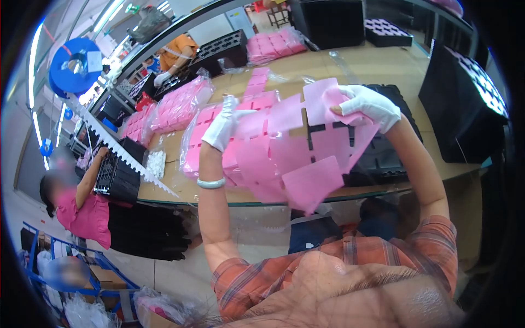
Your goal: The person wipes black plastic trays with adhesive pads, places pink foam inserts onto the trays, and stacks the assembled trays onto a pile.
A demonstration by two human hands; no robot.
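My right hand, in a white glove with bare fingertips, is closed on the upper right part of a pink slotted foam sheet. The sheet hangs loosely, and one flap droops past the table's front edge. My left hand, also gloved, is at the sheet's left side with its thumb over the pink material; the exact grip is partly blurred. Behind and below the sheet lies a plastic-wrapped stack of pink sheets. A black slotted tray sits under my right forearm, partly covered by the sheet.
More wrapped pink bundles lie on the brown tabletop. Black tray stacks stand at the right and back. A white toothed strip hangs at left. One co-worker in pink and another in orange are nearby.
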